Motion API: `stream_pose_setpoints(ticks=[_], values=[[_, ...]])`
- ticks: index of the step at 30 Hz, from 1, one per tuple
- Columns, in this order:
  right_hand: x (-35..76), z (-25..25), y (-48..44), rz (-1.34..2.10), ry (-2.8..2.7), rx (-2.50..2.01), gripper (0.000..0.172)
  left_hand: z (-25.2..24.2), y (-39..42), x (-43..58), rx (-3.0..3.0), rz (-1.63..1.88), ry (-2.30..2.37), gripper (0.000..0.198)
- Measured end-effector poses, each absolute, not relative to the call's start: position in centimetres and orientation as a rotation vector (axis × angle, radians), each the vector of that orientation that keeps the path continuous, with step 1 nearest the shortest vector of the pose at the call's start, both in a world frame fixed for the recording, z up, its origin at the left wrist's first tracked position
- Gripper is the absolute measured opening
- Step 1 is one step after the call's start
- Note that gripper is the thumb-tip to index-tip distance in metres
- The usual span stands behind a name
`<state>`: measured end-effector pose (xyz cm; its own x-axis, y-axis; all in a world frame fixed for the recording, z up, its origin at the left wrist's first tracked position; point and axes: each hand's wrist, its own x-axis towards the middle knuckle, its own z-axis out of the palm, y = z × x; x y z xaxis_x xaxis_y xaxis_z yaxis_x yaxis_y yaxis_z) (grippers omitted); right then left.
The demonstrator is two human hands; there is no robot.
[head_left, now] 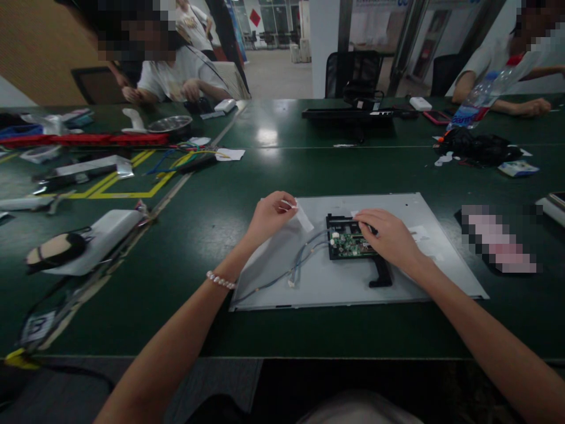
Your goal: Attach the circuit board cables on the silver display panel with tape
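Note:
A flat grey metal panel [273,282] lies on the green table before me. On it sits a black plastic bracket [380,274] carrying a green circuit board [351,246]. Thin blue-grey cables [304,252] run from the board's left side to the panel's lower left corner. Over the panel's upper left, my left hand [272,217] pinches one end of a whitish strip [303,218], which looks like tape. My right hand [386,232] rests at the bracket's upper right with fingers bent together. Its fingertips meet near a small white piece at the bracket's top edge; what they grip is unclear.
A black monitor-like piece [348,118] lies farther back on the table [269,168]. At right are a plastic bottle [470,109], a black bundle [481,144] and a blurred flat item [498,241]. Wrapped parts [101,241] lie left. Two people sit across the table.

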<state>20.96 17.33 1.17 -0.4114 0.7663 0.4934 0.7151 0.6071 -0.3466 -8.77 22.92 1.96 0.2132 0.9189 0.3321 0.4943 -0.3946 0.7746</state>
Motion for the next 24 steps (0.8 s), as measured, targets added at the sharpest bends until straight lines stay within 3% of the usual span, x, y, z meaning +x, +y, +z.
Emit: stream_pose_setpoints(ticks=[7, 24], values=[[20.4, 1.3, 16.8, 0.119, -2.223, -1.12, 0.031, 2.5, 22.4, -8.5, 1.831, 1.029, 1.142, 0.041], [17.7, 1.8, 14.5, 0.184, -2.405, -0.901, 0.042, 3.3, 21.5, -8.4, 1.958, 0.558, 0.916, 0.015]])
